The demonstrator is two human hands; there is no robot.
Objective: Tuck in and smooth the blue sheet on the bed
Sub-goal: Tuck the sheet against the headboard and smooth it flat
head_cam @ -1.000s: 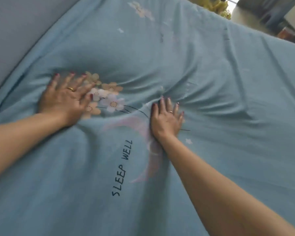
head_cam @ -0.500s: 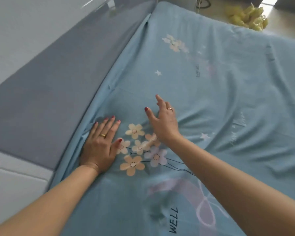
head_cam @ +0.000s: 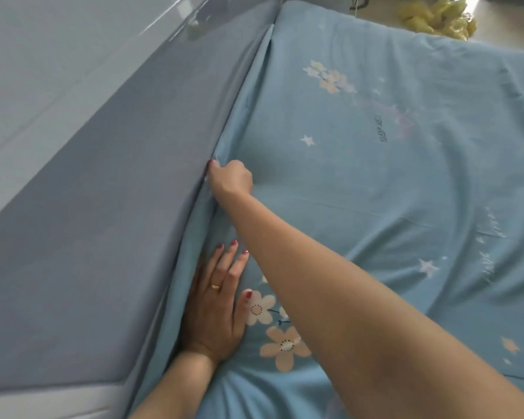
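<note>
Blue sheet covers the bed, printed with flowers, stars and script; its left edge runs along the gap against a grey padded panel. Left hand lies flat on the sheet right beside that edge, fingers straight and slightly spread, palm down, gold ring on one finger, thumb touching a flower print. Right hand reaches further up the same edge, arm crossing over the left hand; fingers curled, pinching the sheet's edge fold at the gap. Sheet wrinkled around the left wrist and below the right forearm, smoother toward the far side. Yellow bundle on the floor past the bed's far end.
</note>
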